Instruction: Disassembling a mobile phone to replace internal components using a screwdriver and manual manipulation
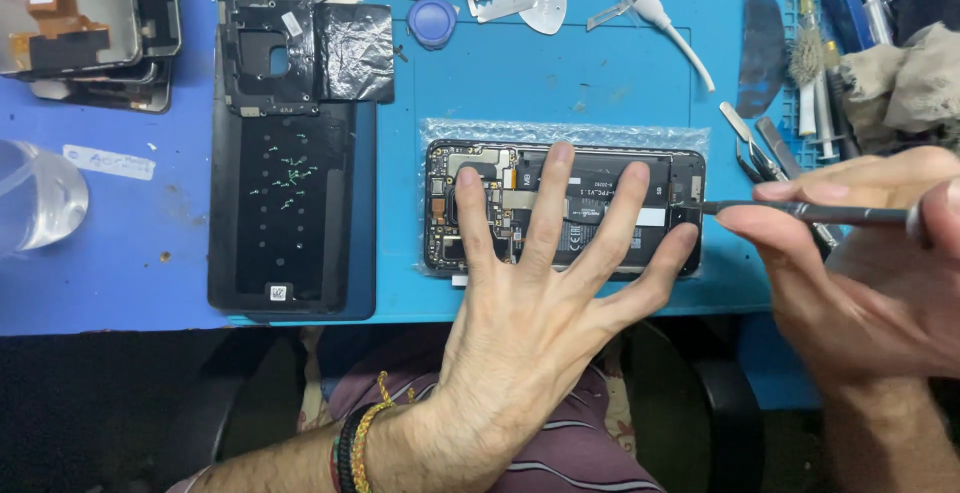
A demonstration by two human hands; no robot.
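Fingers splayed — left hand pins opened phone; right hand grips screwdriver.

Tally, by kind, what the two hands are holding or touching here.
Opened black smartphone with exposed internals, pressed under the left hand: 1
Thin dark metal screwdriver, gripped in the right hand: 1
Total: 2
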